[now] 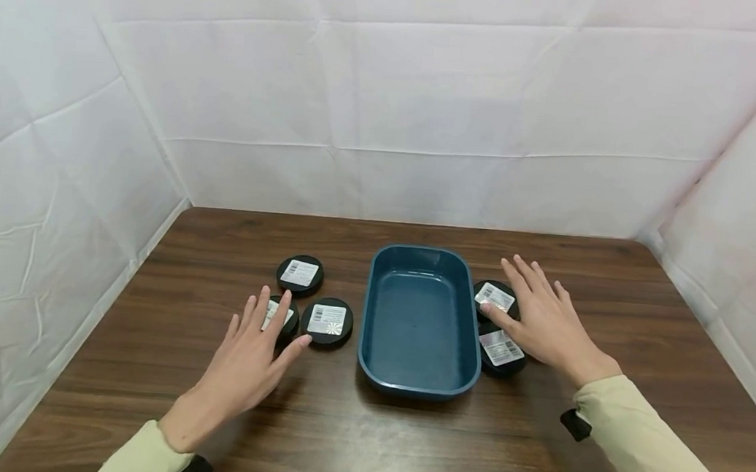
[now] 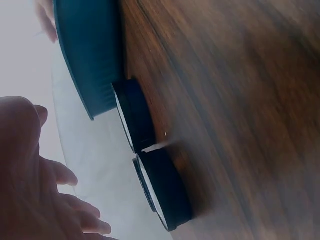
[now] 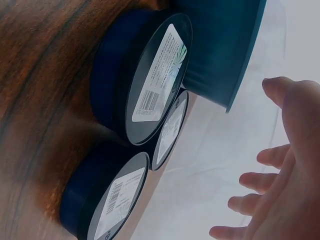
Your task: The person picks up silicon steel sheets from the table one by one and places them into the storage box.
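Observation:
Flat round black tins with white barcode labels lie on both sides of a deep blue rectangular tray (image 1: pixel 421 327). My left hand (image 1: pixel 240 365) is spread above the left group, partly covering one tin (image 1: pixel 290 316); two others, a far tin (image 1: pixel 300 274) and a near tin (image 1: pixel 327 323), show fully. On the right, my right hand (image 1: pixel 549 328) hovers, fingers extended, over a tin (image 1: pixel 495 295) and another tin (image 1: pixel 500 348) beside the tray. The right wrist view shows three tins there, including a farther tin (image 3: pixel 171 130). Neither hand grips anything; both look apart from the tins.
The tray stands mid-table on a dark brown wooden table (image 1: pixel 403 442), its inside bare. White cloth walls (image 1: pixel 427 93) rise behind the table and at both sides. Tins on the right sit right up against the tray's side.

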Demonstrator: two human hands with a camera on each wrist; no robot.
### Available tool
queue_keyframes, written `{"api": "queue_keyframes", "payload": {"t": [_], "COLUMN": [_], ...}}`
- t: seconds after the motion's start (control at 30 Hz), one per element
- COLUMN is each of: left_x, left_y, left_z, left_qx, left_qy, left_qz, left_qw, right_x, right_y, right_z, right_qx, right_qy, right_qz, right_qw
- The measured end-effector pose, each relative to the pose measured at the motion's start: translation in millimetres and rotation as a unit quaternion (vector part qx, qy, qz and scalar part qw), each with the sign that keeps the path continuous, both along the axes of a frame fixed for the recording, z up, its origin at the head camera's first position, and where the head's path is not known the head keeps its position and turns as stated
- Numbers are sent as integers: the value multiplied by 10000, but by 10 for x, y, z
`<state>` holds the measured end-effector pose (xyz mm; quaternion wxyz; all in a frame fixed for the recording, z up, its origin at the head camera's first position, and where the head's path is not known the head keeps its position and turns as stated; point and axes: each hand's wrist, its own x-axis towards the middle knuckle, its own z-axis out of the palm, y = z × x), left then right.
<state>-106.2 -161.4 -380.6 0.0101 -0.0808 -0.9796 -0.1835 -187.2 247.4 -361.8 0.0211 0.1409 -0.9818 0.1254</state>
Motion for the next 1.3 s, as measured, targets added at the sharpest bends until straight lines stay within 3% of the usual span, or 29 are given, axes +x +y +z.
{"api": "queue_keyframes", "payload": {"t": [0.33,0.67,1.0,1.3], "left_x": [38,88,102,155], "left_y": [94,206,359,466], "left_z": [-67,-108,-130,-198], "left_qx": [441,902,1395,2105], "left_qy": [-359,-831,-862,-575], "left_qz": [-159,-83,-236,-466], "left_qw": [9983,9924,9862,9748], "right_x": [-18,-30,-71,-134], "right_y": [-17,-25,-73,-55], "right_z": [-27,-85,-83,-118], "right_qx": [104,131,158,181], "right_qy": [-73,-87,-140,-130], "right_qz": [61,45,87,114], "right_qw": [9999,9999,9997,9997]}}
